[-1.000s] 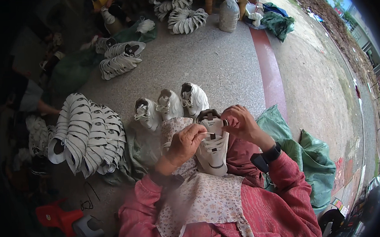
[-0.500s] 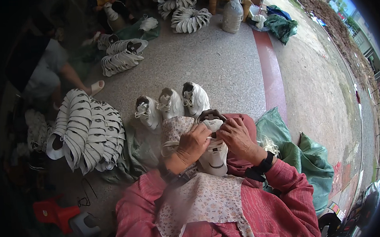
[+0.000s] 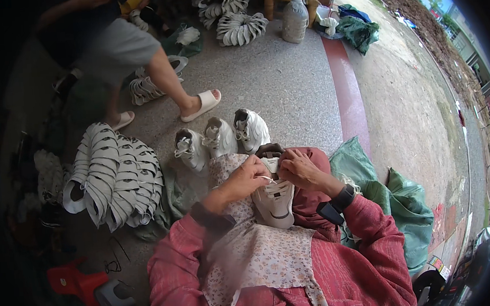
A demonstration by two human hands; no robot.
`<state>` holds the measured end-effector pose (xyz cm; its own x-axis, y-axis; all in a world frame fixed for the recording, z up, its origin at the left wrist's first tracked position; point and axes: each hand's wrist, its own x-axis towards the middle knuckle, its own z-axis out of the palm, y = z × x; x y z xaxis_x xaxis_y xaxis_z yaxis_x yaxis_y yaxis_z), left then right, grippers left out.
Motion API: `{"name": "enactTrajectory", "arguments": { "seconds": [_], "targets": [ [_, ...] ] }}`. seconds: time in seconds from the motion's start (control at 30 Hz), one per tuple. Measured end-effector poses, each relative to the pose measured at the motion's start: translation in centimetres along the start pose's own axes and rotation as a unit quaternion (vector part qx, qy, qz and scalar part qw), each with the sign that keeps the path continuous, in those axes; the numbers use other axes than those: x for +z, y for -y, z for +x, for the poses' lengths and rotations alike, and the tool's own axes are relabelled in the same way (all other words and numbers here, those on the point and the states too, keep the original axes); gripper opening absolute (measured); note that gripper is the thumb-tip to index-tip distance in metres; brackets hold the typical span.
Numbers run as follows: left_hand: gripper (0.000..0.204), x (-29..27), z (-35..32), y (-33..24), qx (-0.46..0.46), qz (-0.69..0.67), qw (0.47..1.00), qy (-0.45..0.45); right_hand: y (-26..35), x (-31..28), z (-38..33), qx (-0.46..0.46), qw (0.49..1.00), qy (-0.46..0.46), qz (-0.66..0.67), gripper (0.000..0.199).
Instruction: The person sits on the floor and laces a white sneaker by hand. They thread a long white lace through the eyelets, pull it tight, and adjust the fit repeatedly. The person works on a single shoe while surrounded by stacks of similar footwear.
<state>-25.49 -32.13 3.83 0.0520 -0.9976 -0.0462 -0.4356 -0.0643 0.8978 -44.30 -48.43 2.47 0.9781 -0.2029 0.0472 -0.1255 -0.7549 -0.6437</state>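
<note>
A white sneaker [image 3: 274,206] with a brown-lined collar lies on my lap, toe toward me. My left hand [image 3: 247,176] is closed in a pinch at the left side of its opening, with a white shoelace [image 3: 267,179] at the fingertips. My right hand [image 3: 301,169] grips the opposite side of the opening, near the tongue; its fingertips are partly hidden. Three more white sneakers stand on the floor beyond my knees: a left one [image 3: 190,147], a middle one [image 3: 219,135] and a right one [image 3: 250,131].
Stacked white shoe uppers [image 3: 117,175] stand at my left, with more bundles [image 3: 242,28] farther off. A person in pale slides [image 3: 203,104] stands at the far left. Green sacks [image 3: 409,217] lie at my right, a red stool [image 3: 76,283] at lower left, a large plastic bottle [image 3: 295,22] beyond.
The other person has risen and stepped right, a foot now beyond the row of sneakers. My left hand has shifted slightly up and more lace shows at its fingers. The sneaker stays on my lap.
</note>
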Motion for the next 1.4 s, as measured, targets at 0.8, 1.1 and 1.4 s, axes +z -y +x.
{"name": "enactTrajectory", "arguments": {
  "seconds": [0.8,1.1,1.4],
  "targets": [
    [0.034,-5.9,-5.6,-0.4,-0.187,0.155,0.955,-0.17,1.1,0.8,-0.9,-0.004,0.981,-0.165,0.104,0.038],
    [0.023,-1.8,-2.6,-5.6,-0.049,0.153,0.976,-0.15,4.5,-3.0,2.6,0.111,0.992,-0.016,0.051,0.043],
    [0.023,-0.6,-1.6,-5.0,0.217,0.151,0.954,-0.14,3.7,-2.7,1.3,0.005,0.984,-0.031,0.173,0.046]
  ]
}}
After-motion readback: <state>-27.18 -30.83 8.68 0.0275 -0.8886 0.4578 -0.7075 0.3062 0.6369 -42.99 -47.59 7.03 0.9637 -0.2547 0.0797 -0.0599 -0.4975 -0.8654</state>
